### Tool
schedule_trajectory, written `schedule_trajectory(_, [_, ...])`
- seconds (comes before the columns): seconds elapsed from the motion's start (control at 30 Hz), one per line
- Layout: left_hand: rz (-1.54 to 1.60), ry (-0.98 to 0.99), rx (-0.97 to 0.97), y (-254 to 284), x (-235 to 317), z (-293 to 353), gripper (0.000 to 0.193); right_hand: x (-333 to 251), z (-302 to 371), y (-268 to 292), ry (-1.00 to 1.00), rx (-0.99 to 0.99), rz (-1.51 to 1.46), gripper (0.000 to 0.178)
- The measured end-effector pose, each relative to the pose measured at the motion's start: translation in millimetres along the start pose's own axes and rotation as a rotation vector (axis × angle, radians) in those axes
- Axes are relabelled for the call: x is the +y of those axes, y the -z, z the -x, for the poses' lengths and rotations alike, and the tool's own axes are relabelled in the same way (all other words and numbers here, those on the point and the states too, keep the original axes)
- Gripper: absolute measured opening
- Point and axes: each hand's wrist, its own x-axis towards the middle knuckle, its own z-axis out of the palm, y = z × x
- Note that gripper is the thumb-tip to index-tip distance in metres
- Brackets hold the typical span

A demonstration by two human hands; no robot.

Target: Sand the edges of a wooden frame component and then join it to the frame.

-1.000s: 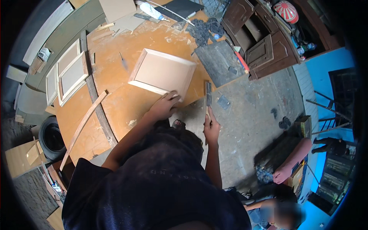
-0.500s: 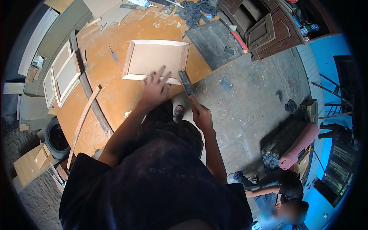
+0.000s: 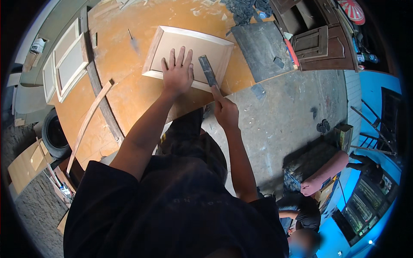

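Note:
A framed wooden panel [image 3: 189, 38], pale with a raised light border, lies flat on the orange workbench [image 3: 124, 90]. My left hand [image 3: 177, 79] rests palm down on its near part, fingers stretched and spread. My right hand [image 3: 226, 114] is wrapped round the near end of a flat, dark, bar-shaped tool [image 3: 207, 69], with the index finger along it. The tool's far end is over the panel to the right of my left hand; whether it touches the surface I cannot tell. Its exact kind does not show.
Two framed panels [image 3: 71, 64] lean at the left beside a dark wooden strip [image 3: 103, 101] and a curved wooden piece [image 3: 88, 122]. A dark board [image 3: 262, 47] and a brown cabinet [image 3: 322, 47] are at the right. A co-worker [image 3: 303, 215] sits lower right.
My left hand, blurred before, now lies flat on the panel. The tool has moved from the panel's near right corner further over it. In view, the panel sits higher and turned clockwise.

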Motion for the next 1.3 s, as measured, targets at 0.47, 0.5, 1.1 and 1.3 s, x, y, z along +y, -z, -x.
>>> schedule_trajectory(0.47, [0.022,0.004,0.009,-2,3,-2,0.052,14,2,-12,0.036,0.022,-0.013,0.055])
schedule_trajectory(0.5, [0.006,-0.001,0.005,-2,3,-2,0.052,20,25,-5,0.033,0.015,-0.027,0.056])
schedule_trajectory(1.1, [-0.043,0.021,-0.008,6,-9,4,0.053,32,93,22,-0.050,-0.097,0.008,0.054])
schedule_trajectory(1.3, [-0.029,-0.025,-0.024,-2,3,-2,0.054,11,-20,-6,0.013,0.032,0.008,0.051])
